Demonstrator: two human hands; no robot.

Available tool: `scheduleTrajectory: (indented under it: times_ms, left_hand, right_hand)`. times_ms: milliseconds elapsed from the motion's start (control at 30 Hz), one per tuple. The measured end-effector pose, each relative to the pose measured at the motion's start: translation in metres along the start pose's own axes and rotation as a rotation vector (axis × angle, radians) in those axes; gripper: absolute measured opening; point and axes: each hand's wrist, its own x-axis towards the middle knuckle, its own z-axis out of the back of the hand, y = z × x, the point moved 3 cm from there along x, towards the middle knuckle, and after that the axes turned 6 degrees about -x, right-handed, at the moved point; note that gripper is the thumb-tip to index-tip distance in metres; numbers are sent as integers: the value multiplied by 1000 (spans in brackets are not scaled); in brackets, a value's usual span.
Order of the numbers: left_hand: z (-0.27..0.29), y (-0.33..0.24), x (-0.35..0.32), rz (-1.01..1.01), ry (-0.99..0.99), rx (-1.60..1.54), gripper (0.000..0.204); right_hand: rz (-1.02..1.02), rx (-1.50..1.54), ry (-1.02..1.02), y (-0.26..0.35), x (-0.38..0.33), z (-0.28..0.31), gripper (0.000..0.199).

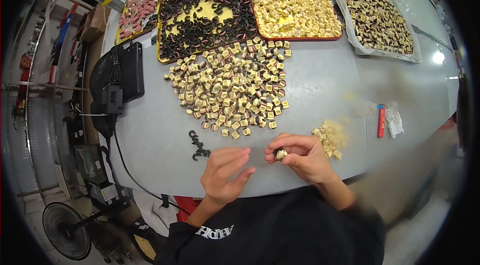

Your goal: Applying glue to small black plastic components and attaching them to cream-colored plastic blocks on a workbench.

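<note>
Lower centre of the frame: the right hand (305,157) pinches a small cream cube bead (281,154) with a dark band between its fingers (285,146), just above the grey desk (320,85). The left hand (225,172) lies beside it, fingers loosely curled, holding nothing. Black hooked pieces (199,146) lie left of the hands; a small cream pile (329,137) lies right. Beyond, a broad heap of beads (230,87); farthest, four trays (292,2) along the top.
</note>
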Motion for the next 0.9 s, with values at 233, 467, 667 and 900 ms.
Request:
scheduleTrajectory:
  times_ms: [233,467,667,900]
  left_hand:
    - [0,-2,0,3,-11,7,25]
    - [22,4,-3,3,-138,135,15]
    - [85,29,8,421,-57,495,26]
    - [108,31,-8,643,66,454,29]
  right_hand:
    - [157,-41,39,-7,-5,16,19]
    - [66,13,-20,2,-3,2,18]
    - [170,-348,-127,-4,0,1,24]
    - [302,-575,-99,-7,3,1,32]
